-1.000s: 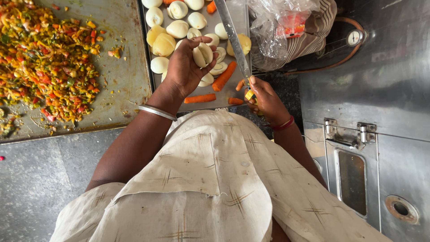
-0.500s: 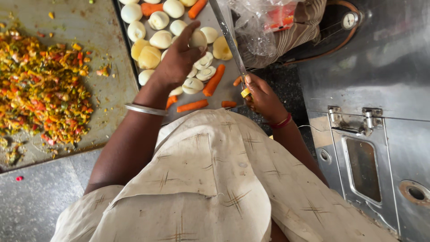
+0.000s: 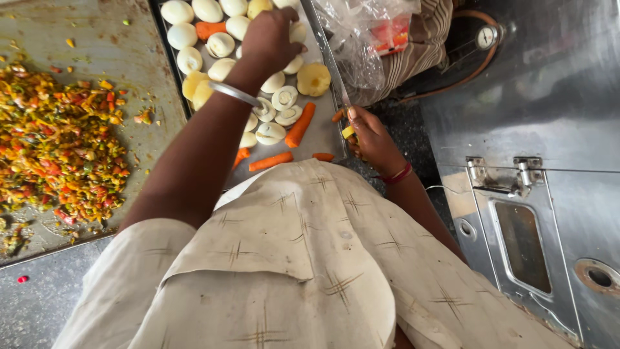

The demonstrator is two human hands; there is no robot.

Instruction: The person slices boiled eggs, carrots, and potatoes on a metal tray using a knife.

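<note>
Nearest to me is the person's pale, cross-patterned garment (image 3: 290, 271), filling the lower view, with both arms reaching away from it over the bench (image 3: 39, 304). The right hand (image 3: 374, 139), a red thread band (image 3: 397, 174) at its wrist, is closed around the handle of a long knife (image 3: 326, 55), whose blade runs up and away from the fist along the right edge of a metal tray (image 3: 320, 136). Just left of that hand lie carrot pieces (image 3: 271, 160) on the tray, and beyond them a longer carrot (image 3: 300, 124) beside halved boiled eggs (image 3: 284, 98). Farther out, the left hand (image 3: 271, 39), a silver bangle (image 3: 234, 94) on its wrist, is curled palm-down over the eggs in the middle of the tray; I cannot tell exactly which piece it grips. A yellow potato half (image 3: 314, 79) sits just right of that hand, and whole peeled eggs (image 3: 194, 11) lie at the tray's far end. Well to the left of the left arm spreads a heap of chopped mixed vegetables (image 3: 58, 148) on a flat steel sheet (image 3: 97, 39). Right of the knife sits a crumpled clear plastic bag (image 3: 368, 39), and beyond the right hand a round gauge (image 3: 485, 37).
</note>
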